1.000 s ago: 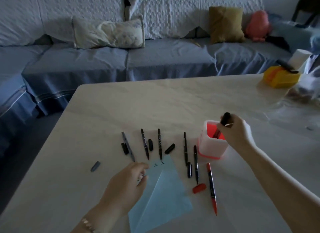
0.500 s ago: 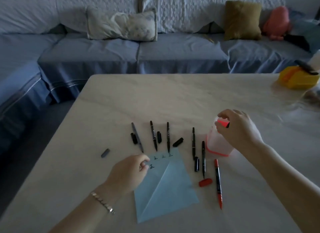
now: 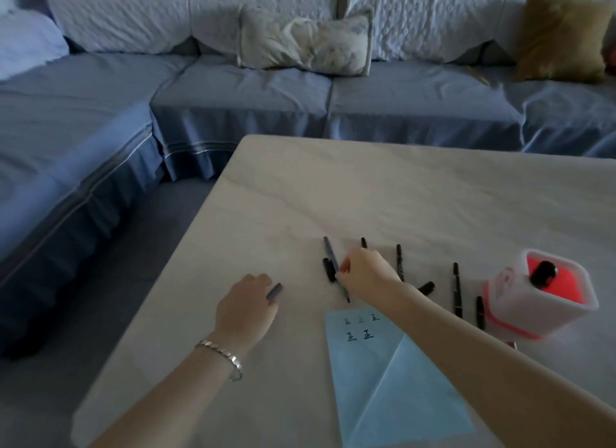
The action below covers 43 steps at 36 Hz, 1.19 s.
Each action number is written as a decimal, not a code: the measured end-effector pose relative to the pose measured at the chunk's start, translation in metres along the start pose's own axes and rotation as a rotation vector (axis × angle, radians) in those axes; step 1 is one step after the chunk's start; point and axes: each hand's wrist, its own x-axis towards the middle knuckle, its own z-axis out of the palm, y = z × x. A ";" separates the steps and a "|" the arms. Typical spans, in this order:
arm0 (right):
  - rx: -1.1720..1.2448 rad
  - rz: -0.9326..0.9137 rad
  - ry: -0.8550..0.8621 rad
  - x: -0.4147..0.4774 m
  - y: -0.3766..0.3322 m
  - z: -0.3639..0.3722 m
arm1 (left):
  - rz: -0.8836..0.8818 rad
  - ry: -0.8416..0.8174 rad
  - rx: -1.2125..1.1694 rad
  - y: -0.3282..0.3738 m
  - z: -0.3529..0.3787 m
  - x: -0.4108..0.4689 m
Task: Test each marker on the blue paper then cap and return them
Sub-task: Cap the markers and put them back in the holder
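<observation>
The blue paper [image 3: 383,371] lies on the table with several small marks near its top edge. My right hand [image 3: 365,274] pinches the grey uncapped marker [image 3: 331,256] at the left end of a row of uncapped black markers [image 3: 456,289]. A loose black cap [image 3: 328,271] lies just beside it. My left hand [image 3: 246,302] rests on the table with its fingertips closed on the grey cap [image 3: 275,291]. The white and red holder [image 3: 536,297] stands at the right with one capped black marker [image 3: 543,272] in it.
The pale table [image 3: 366,197] ends at a left edge near my left arm. A blue sofa [image 3: 233,94] with a patterned cushion [image 3: 305,42] and an olive cushion [image 3: 563,37] wraps around the far and left sides. More black caps [image 3: 426,287] lie among the markers.
My right hand left the holder, with a capped marker now standing in it, and crossed left to the grey marker. My left hand moved off the paper to the grey cap. The view swung left.
</observation>
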 end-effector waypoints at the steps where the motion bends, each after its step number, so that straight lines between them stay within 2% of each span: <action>1: -0.012 -0.001 -0.011 0.005 -0.005 0.005 | -0.008 0.011 -0.008 0.000 0.002 0.002; 8: -0.071 0.022 0.054 0.029 -0.021 0.024 | -0.031 -0.012 0.019 -0.005 0.017 0.010; 12: -0.054 0.135 0.090 0.036 -0.011 0.025 | -0.020 -0.001 -0.023 -0.006 0.018 0.008; 17: 0.008 0.209 0.036 0.045 0.004 0.025 | -0.033 0.037 -0.253 -0.004 0.013 0.001; 25: 0.009 0.183 -0.018 0.049 -0.002 0.020 | -0.112 0.088 -0.503 -0.008 0.007 -0.015; 30: 0.047 0.175 -0.015 0.049 0.002 0.017 | -0.231 -0.037 -0.740 -0.003 -0.001 -0.017; 39: 0.059 0.210 0.023 0.039 0.010 0.007 | -0.244 -0.081 -0.836 0.018 -0.015 -0.036; 41: 0.209 0.236 0.051 0.032 0.010 -0.004 | -0.206 -0.066 -0.867 0.023 -0.019 -0.041; 43: 0.538 0.300 0.054 0.019 0.012 -0.015 | -0.171 -0.059 -0.886 0.030 -0.025 -0.048</action>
